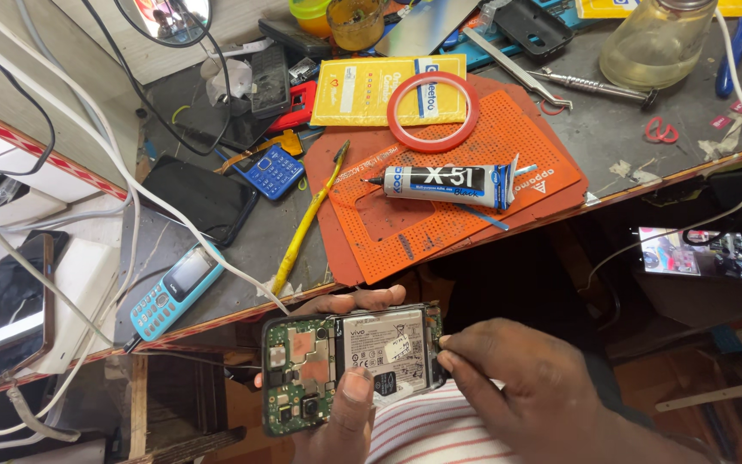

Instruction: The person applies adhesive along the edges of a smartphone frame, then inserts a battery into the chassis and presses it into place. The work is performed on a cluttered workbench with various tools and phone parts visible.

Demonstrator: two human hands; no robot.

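Note:
An opened smartphone (349,361) with its back cover off shows a green circuit board and a white battery. My left hand (345,412) holds it from below, thumb resting on the battery, fingertips showing past its top edge. My right hand (526,387) pinches at the phone's right edge with thumb and forefinger; whether it holds a small tool I cannot tell. Both hands sit just below the workbench's front edge, over my striped shirt.
An orange repair mat (474,198) on the bench carries a black glue tube (448,185), a red tape ring (433,110) and a yellow pry tool (307,219). Blue keypad phones (173,288), a black phone (199,198), white cables, tweezers (521,64), a glass bottle (659,39); a lit phone (702,253) right.

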